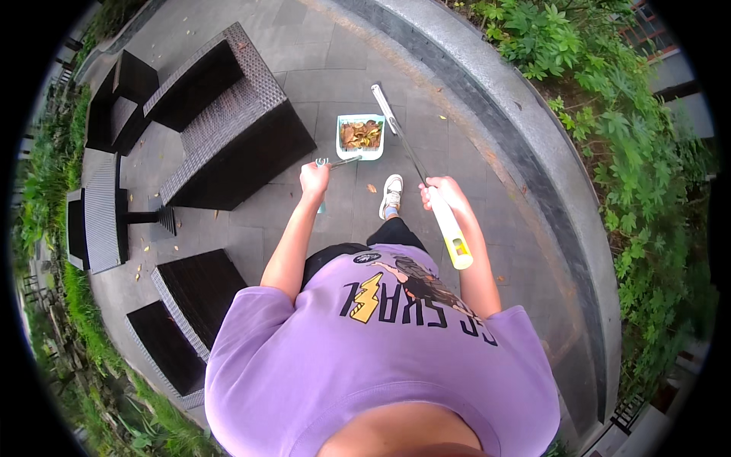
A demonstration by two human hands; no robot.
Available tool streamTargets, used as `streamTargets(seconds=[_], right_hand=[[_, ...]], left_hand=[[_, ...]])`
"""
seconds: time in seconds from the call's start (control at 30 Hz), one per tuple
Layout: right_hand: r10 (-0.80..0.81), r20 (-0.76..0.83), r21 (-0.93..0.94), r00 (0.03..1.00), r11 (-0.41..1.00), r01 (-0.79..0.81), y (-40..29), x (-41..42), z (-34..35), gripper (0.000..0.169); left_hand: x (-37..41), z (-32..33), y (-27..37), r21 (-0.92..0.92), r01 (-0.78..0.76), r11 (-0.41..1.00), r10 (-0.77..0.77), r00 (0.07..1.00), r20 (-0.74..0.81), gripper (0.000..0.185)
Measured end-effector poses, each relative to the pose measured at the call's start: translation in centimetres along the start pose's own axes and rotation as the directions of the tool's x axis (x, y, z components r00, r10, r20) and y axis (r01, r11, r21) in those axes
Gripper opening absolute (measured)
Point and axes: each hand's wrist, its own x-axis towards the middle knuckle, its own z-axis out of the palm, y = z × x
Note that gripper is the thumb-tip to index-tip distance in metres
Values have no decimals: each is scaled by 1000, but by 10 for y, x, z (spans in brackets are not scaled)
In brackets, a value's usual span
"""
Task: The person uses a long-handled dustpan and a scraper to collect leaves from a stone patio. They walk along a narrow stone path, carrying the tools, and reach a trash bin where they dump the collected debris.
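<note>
My left hand [315, 181] is closed around the handle of a pale blue dustpan [374, 153], whose pan lies ahead of my shoe with brown and yellow dry leaves [361, 135] inside. In my right hand [446, 194] is a long-handled tool [411, 153] with a white and yellow grip and a dark shaft. The narrow pale head [383, 108] of that tool is near the paving to the right of the dustpan; its exact kind cannot be told. One white shoe [392, 192] shows below the dustpan, with a single dry leaf [372, 188] beside it.
Dark wicker armchairs [240, 143] and a pedestal table [105, 211] stand on the left over grey paving. More wicker seats [197, 291] are at the lower left. A curved stone kerb [514, 108] and green plants [617, 148] border the right. Scattered leaves lie on the paving.
</note>
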Motion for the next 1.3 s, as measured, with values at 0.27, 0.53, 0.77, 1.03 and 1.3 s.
streamTargets(seconds=[0.27, 0.53, 0.77, 1.03, 1.3], right_hand=[[-6, 22, -114, 1000, 993, 9, -150, 145, 5, 20], [55, 58, -199, 997, 979, -42, -313, 288, 42, 20], [76, 108, -258, 991, 965, -46, -430, 432, 108, 19], [77, 138, -297, 987, 954, -33, -575, 546, 215, 19], [82, 184, -331, 979, 944, -17, -695, 721, 311, 18]], left_hand=[[148, 39, 104, 65, -26, 998, 32, 995, -94, 22], [280, 43, 203, 3, 72, 997, -71, 983, -168, 23], [425, 33, 271, 59, 74, 996, -61, 978, -198, 22], [595, -22, 361, 8, 88, 996, -84, 972, -219, 19], [788, -61, 436, -127, 163, 978, -182, 971, -154, 16]])
